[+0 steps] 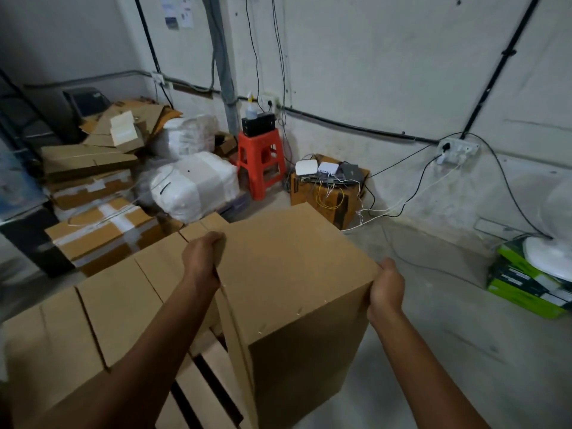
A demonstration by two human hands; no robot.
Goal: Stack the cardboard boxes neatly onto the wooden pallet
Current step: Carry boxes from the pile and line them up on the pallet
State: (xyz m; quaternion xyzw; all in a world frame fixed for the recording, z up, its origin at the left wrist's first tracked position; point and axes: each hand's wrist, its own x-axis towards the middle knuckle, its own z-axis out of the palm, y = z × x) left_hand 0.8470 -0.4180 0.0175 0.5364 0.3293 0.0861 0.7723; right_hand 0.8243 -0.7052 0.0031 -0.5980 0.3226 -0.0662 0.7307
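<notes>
Storeroom floor: pallet (201, 394) holds box row (102, 308) at left; left hand (201, 258), right hand (385, 289) curl fingers over edges of next box (294, 274). Near slats bare.

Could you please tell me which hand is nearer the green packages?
Right. The right hand grips the box at the corner facing the green packages; the left hand holds its opposite edge.

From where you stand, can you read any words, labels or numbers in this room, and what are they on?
None can be read.
Papers on the wall: too blurred.
Green boxes: labels too small.
Brown box in the corner: print blurred.
Held cardboard box: plain.
</notes>
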